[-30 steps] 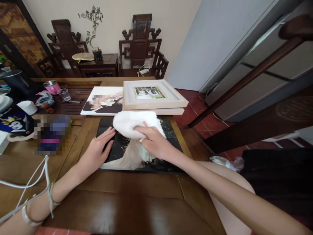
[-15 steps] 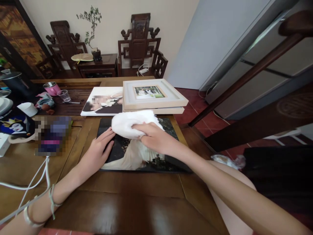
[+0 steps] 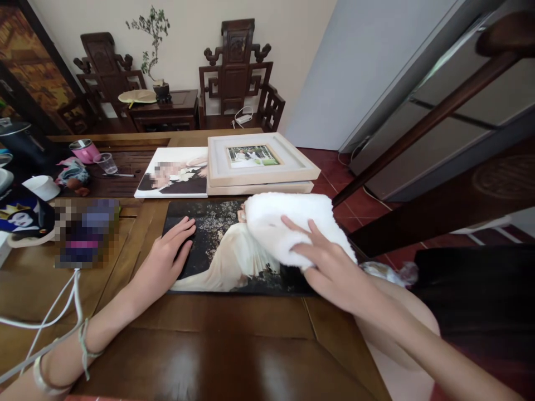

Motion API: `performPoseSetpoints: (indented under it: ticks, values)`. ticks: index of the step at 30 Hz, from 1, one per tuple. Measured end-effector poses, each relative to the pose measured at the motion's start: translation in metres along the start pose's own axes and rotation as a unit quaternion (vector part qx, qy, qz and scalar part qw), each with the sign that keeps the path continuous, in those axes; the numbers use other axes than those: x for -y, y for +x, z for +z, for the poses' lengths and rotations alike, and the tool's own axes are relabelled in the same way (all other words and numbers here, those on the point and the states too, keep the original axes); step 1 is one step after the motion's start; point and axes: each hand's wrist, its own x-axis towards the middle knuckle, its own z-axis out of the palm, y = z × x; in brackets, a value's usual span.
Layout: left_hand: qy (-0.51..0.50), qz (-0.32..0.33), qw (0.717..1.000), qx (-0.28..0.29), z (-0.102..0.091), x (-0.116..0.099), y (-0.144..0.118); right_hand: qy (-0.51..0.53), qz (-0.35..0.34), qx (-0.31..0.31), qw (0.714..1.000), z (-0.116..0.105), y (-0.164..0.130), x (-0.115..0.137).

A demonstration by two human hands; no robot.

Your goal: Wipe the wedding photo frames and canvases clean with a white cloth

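A dark glossy photo panel (image 3: 225, 262) showing a pale gown lies flat on the wooden table. On its left edge rests my left hand (image 3: 172, 250), fingers stretched out flat and holding nothing. My right hand (image 3: 328, 259) presses down on a fluffy white towel (image 3: 280, 220), with part of the cloth bunched under the fingers. The towel covers the right part of the panel and reaches past its right edge. What lies beneath the towel is hidden.
Behind the panel are a white-edged photo print (image 3: 173, 178) and stacked pale picture frames (image 3: 263, 175). To the left sit a phone (image 3: 90, 234) with a white cable, a pink mug (image 3: 84, 151) and a clear cup (image 3: 107, 163). A dark wooden chair (image 3: 418, 223) stands at right.
My right hand has slid the white towel rightward across the panel, baring its middle and upper left. The towel is more spread out now. My left hand stays on the left edge.
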Motion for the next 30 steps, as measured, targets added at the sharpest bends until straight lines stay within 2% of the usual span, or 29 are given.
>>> performPoseSetpoints:
  ticks: [5,9,14,18,23,26,30]
  values:
    - [0.003,-0.004,1.000,0.005,-0.001,-0.002,0.002,-0.018,-0.108,0.058,0.992,-0.004,-0.047,0.034]
    - [0.009,-0.007,1.000,0.019,-0.002,-0.003,0.002,0.023,-0.162,0.078,0.983,-0.011,-0.063,0.041]
    - [0.014,-0.004,1.000,0.023,-0.003,-0.003,0.002,0.023,-0.129,0.062,0.990,-0.010,-0.040,0.026]
    - [0.013,0.001,1.000,0.021,-0.002,-0.003,0.002,0.016,-0.090,0.020,0.996,-0.007,-0.001,-0.001]
    - [0.010,0.004,1.000,0.019,-0.001,-0.001,0.001,-0.023,-0.091,0.013,0.995,0.000,0.032,-0.030]
    - [0.009,-0.002,1.000,0.021,-0.002,-0.001,0.001,-0.031,-0.088,0.004,0.996,0.004,0.032,-0.032]
    - [0.008,-0.008,1.000,0.026,-0.003,-0.003,0.001,-0.035,-0.096,0.003,0.995,0.005,0.009,-0.012]
